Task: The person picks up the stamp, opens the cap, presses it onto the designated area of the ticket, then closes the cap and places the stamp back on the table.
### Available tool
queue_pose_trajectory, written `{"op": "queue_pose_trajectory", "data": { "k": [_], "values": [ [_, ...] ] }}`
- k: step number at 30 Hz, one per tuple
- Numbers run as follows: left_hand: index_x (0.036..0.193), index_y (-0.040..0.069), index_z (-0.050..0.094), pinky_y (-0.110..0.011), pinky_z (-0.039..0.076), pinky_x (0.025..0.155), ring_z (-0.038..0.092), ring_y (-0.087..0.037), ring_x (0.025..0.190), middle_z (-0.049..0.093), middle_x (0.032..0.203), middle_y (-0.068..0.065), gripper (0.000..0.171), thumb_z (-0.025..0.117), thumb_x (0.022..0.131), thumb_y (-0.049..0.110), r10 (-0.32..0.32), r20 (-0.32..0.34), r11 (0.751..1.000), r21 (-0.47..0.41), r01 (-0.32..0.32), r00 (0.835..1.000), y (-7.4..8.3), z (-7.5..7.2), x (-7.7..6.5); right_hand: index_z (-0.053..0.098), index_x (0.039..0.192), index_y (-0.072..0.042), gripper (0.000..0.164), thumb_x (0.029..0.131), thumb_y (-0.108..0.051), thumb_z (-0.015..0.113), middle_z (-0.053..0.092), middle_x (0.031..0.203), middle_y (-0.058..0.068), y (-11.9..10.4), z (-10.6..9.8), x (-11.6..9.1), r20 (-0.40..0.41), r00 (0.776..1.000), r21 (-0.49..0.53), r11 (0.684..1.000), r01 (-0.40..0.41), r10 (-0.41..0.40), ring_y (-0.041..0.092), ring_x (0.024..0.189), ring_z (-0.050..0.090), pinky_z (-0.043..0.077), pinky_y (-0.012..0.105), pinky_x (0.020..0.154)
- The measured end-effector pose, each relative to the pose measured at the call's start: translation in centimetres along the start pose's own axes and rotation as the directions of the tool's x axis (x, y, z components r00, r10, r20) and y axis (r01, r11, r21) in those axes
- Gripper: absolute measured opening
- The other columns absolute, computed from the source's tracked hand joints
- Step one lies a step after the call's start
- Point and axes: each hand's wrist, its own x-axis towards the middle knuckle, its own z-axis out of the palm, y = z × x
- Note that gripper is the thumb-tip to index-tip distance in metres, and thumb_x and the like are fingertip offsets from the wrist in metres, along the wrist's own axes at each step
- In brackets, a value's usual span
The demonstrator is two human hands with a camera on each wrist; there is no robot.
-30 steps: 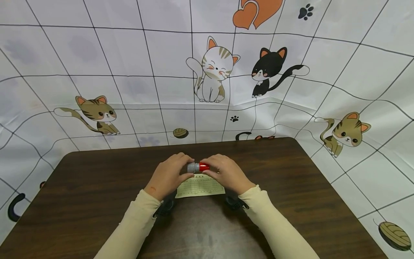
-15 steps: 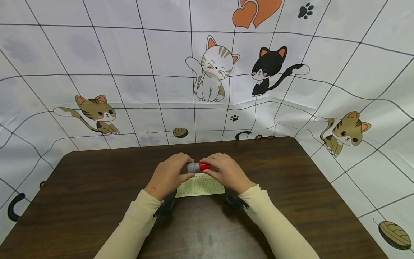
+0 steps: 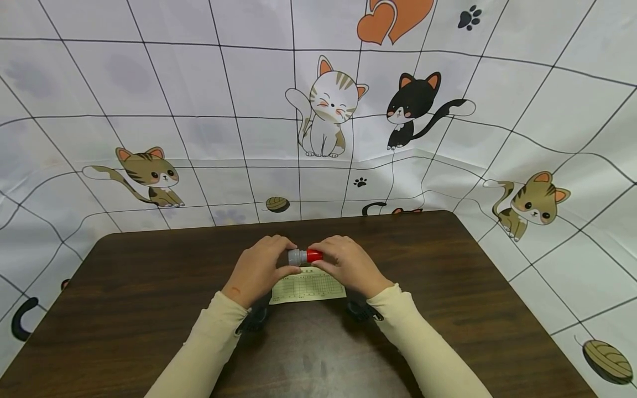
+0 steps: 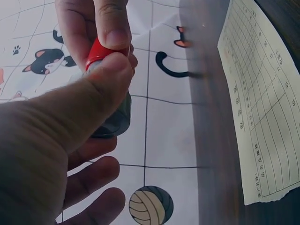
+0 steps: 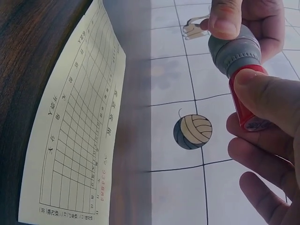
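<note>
Both hands hold a small stamp (image 3: 297,257) level above the table, grey at one end and red at the other. My left hand (image 3: 256,271) grips the grey end between thumb and fingers. From the other side, my right hand (image 3: 355,268) pinches the red cap (image 3: 314,255). The right wrist view shows the ribbed grey body (image 5: 234,49) joined to the red cap, with the right thumb lying across the red. In the left wrist view the left thumb covers much of the dark grey body (image 4: 115,119). Beneath the hands lies a pale yellow printed form (image 3: 308,287).
The dark wooden table (image 3: 164,298) extends around both forearms. Behind it hangs a white cloth (image 3: 224,138) with a line grid and cartoon cats. A dark wrist strap (image 3: 362,310) shows under the right sleeve.
</note>
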Motion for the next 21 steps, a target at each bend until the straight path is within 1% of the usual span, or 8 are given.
{"op": "queue_pose_trajectory", "data": {
  "k": [2,6,11,17,21],
  "values": [
    [0.119,0.011,0.071,-0.042,0.060,0.081,0.068,-0.022,0.100,0.072,0.113,-0.005,0.047,0.088,0.083,0.035,-0.003,0.000,1.000,0.001,0.003,1.000,-0.03,0.03,0.00,0.075,0.122,-0.013,0.031,0.092,-0.021,0.081,0.075,0.109,0.001,0.03,0.03,-0.01,-0.006,1.000,0.003,1.000,0.000,0.000,0.019,0.103,0.068,0.055,0.040,0.095],
    [0.120,0.011,0.070,-0.042,0.060,0.082,0.068,-0.021,0.099,0.072,0.115,-0.004,0.046,0.088,0.084,0.032,0.004,0.006,1.000,-0.014,-0.003,1.000,-0.02,0.05,0.03,0.075,0.122,-0.013,0.032,0.092,-0.021,0.080,0.075,0.110,0.001,0.10,0.12,-0.06,-0.010,1.000,0.004,1.000,0.001,-0.001,0.019,0.104,0.067,0.055,0.040,0.095],
    [0.118,0.011,0.071,-0.043,0.060,0.082,0.069,-0.021,0.100,0.073,0.113,-0.004,0.046,0.088,0.083,0.036,0.004,0.002,1.000,-0.004,-0.004,1.000,-0.08,0.06,-0.04,0.075,0.121,-0.013,0.031,0.092,-0.022,0.080,0.075,0.108,0.001,0.12,0.12,-0.14,-0.009,1.000,0.004,1.000,0.002,-0.002,0.018,0.101,0.067,0.055,0.040,0.094],
    [0.119,0.011,0.070,-0.042,0.060,0.082,0.068,-0.021,0.100,0.072,0.115,-0.004,0.045,0.087,0.084,0.034,0.005,0.014,1.000,-0.025,-0.004,1.000,-0.08,0.05,-0.05,0.076,0.122,-0.013,0.032,0.092,-0.022,0.081,0.075,0.108,0.001,0.14,0.07,-0.12,-0.006,1.000,-0.002,1.000,0.004,-0.004,0.019,0.102,0.068,0.055,0.040,0.094],
    [0.118,0.011,0.071,-0.043,0.061,0.082,0.069,-0.022,0.099,0.073,0.114,-0.004,0.046,0.088,0.083,0.036,-0.003,0.007,1.000,-0.012,0.003,1.000,-0.08,0.06,-0.07,0.076,0.122,-0.013,0.032,0.092,-0.022,0.081,0.076,0.108,0.001,0.09,-0.04,-0.08,-0.002,1.000,0.003,1.000,0.001,-0.001,0.018,0.100,0.068,0.055,0.040,0.093]
  ]
}}
